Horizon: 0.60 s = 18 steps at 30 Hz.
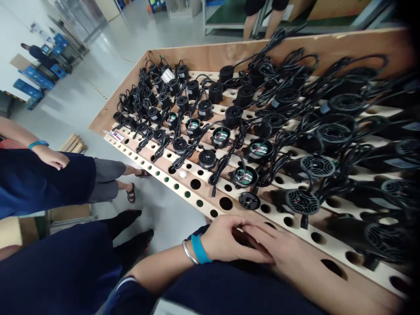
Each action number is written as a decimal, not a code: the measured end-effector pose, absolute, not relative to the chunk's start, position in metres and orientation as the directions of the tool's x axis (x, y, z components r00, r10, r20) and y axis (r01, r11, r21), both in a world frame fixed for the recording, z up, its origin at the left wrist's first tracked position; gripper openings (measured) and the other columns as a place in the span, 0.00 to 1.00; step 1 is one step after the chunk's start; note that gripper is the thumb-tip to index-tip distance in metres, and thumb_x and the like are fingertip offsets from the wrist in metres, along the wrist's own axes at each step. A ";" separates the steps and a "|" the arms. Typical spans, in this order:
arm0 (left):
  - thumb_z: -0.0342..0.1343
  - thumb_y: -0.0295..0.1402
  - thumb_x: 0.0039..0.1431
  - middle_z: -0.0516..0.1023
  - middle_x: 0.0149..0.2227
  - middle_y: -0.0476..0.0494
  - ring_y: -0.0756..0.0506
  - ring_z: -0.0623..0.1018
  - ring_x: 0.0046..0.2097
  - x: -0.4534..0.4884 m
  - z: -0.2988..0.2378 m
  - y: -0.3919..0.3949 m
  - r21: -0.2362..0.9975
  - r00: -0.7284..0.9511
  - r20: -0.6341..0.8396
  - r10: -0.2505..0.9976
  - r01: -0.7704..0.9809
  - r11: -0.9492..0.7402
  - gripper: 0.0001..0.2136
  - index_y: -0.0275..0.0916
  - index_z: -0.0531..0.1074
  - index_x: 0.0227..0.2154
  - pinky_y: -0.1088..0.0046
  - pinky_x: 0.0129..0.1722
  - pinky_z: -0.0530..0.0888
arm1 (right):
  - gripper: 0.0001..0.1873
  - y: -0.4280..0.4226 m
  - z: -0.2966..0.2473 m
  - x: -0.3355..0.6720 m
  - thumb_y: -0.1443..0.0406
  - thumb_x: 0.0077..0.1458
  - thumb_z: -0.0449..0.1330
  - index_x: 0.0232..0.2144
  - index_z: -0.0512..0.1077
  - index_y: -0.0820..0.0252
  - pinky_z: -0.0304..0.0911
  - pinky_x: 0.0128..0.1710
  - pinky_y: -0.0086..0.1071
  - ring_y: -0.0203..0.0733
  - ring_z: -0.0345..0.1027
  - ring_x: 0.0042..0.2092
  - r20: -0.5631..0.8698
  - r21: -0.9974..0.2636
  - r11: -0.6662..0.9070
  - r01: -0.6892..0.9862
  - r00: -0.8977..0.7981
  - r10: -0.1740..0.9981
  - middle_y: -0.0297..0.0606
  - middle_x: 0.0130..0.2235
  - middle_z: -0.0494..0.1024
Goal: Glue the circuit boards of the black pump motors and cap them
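Observation:
My left hand [223, 238], with a teal band and a silver bangle at the wrist, meets my right hand [278, 245] at the near edge of the wooden tray. Their fingers curl and overlap, and the dark gap between them does not show whether they hold anything. Just beyond lies a round black cover [249, 200]. Close by is a black round housing [244, 176] with a green circuit board and wires exposed. A grille-topped black housing [302, 201] stands to the right. Coiled black cables [219, 170] lie among the housings.
Pale strips with round holes [177, 187] line the tray, whose raised wooden wall [197, 54] runs along the back. A small white round piece [183, 174] lies near the front edge. People stand at left; one shows a hand [52, 157] beside the tray. Behind is a green-topped bench [226, 13].

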State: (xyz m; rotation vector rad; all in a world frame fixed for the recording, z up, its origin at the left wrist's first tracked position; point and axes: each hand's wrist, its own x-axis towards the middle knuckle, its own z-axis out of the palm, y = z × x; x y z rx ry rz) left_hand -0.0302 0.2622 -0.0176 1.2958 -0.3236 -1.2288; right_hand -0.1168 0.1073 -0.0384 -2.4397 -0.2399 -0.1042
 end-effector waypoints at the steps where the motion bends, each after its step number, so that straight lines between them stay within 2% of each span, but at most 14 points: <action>1: 0.73 0.41 0.35 0.76 0.31 0.47 0.47 0.76 0.34 -0.034 -0.024 0.263 0.796 0.362 -0.483 -0.797 0.562 -0.227 0.22 0.34 0.75 0.32 0.65 0.44 0.75 | 0.27 0.106 -0.038 -0.118 0.75 0.44 0.51 0.45 0.75 0.56 0.75 0.35 0.33 0.43 0.76 0.38 0.087 -0.655 -0.728 0.202 0.977 0.193 0.41 0.42 0.79; 2: 0.75 0.41 0.30 0.76 0.30 0.48 0.47 0.76 0.34 -0.038 -0.030 0.264 0.749 0.342 -0.541 -0.768 0.612 -0.255 0.25 0.34 0.75 0.32 0.63 0.45 0.75 | 0.30 0.104 -0.036 -0.118 0.75 0.42 0.51 0.48 0.74 0.54 0.75 0.37 0.34 0.44 0.76 0.40 0.047 -0.694 -0.689 0.210 0.968 0.248 0.40 0.45 0.79; 4: 0.77 0.39 0.21 0.77 0.33 0.47 0.45 0.77 0.37 -0.044 -0.042 0.266 0.669 0.322 -0.642 -0.696 0.678 -0.303 0.33 0.35 0.74 0.37 0.58 0.49 0.73 | 0.32 0.099 -0.029 -0.117 0.74 0.44 0.54 0.53 0.72 0.52 0.74 0.44 0.35 0.45 0.74 0.48 -0.002 -0.769 -0.599 0.223 0.936 0.351 0.39 0.50 0.76; 6: 0.77 0.37 0.18 0.78 0.38 0.44 0.42 0.78 0.41 -0.046 -0.050 0.266 0.633 0.331 -0.686 -0.649 0.710 -0.307 0.44 0.37 0.70 0.48 0.54 0.50 0.72 | 0.28 0.096 -0.024 -0.113 0.69 0.48 0.60 0.53 0.72 0.51 0.73 0.48 0.35 0.46 0.72 0.51 -0.022 -0.808 -0.548 0.218 0.918 0.397 0.38 0.53 0.75; 8: 0.78 0.37 0.20 0.78 0.42 0.40 0.40 0.79 0.43 -0.047 -0.054 0.265 0.649 0.372 -0.672 -0.641 0.713 -0.266 0.49 0.39 0.66 0.54 0.53 0.49 0.73 | 0.28 0.096 -0.023 -0.110 0.64 0.45 0.66 0.51 0.73 0.52 0.73 0.46 0.35 0.48 0.72 0.51 -0.053 -0.813 -0.549 0.192 0.915 0.400 0.40 0.52 0.75; 10: 0.76 0.41 0.27 0.77 0.41 0.39 0.40 0.79 0.42 -0.045 -0.053 0.261 0.686 0.441 -0.636 -0.633 0.698 -0.203 0.47 0.38 0.64 0.55 0.54 0.48 0.74 | 0.28 0.099 -0.027 -0.107 0.62 0.42 0.70 0.49 0.74 0.53 0.73 0.48 0.38 0.50 0.71 0.51 -0.047 -0.787 -0.587 0.188 0.931 0.361 0.41 0.51 0.76; 13: 0.68 0.51 0.40 0.76 0.38 0.40 0.42 0.78 0.39 -0.042 -0.043 0.256 0.745 0.571 -0.605 -0.555 0.652 -0.141 0.40 0.35 0.65 0.54 0.56 0.45 0.74 | 0.28 0.102 -0.034 -0.103 0.58 0.43 0.69 0.49 0.73 0.54 0.71 0.50 0.44 0.52 0.70 0.52 0.084 -0.732 -0.631 0.257 0.953 0.290 0.43 0.52 0.74; 14: 0.68 0.52 0.40 0.75 0.38 0.41 0.43 0.77 0.39 -0.041 -0.037 0.255 0.777 0.615 -0.585 -0.529 0.612 -0.148 0.40 0.35 0.65 0.53 0.58 0.45 0.74 | 0.25 0.102 -0.035 -0.101 0.58 0.45 0.67 0.47 0.73 0.54 0.72 0.49 0.43 0.51 0.71 0.51 0.136 -0.726 -0.627 0.283 0.953 0.272 0.43 0.51 0.75; 16: 0.72 0.47 0.33 0.75 0.38 0.42 0.44 0.75 0.38 -0.040 -0.022 0.255 0.856 0.695 -0.507 -0.511 0.473 -0.206 0.38 0.36 0.69 0.49 0.62 0.45 0.74 | 0.17 0.101 -0.032 -0.099 0.61 0.50 0.62 0.44 0.72 0.55 0.75 0.39 0.35 0.45 0.74 0.43 0.241 -0.706 -0.627 0.329 0.944 0.224 0.42 0.47 0.75; 18: 0.74 0.42 0.30 0.75 0.36 0.44 0.45 0.74 0.37 -0.040 -0.005 0.257 0.917 0.744 -0.397 -0.538 0.302 -0.259 0.33 0.37 0.73 0.43 0.68 0.40 0.75 | 0.14 0.099 -0.026 -0.097 0.65 0.51 0.57 0.42 0.71 0.57 0.73 0.32 0.31 0.41 0.74 0.37 0.353 -0.634 -0.678 0.372 0.919 0.175 0.41 0.43 0.75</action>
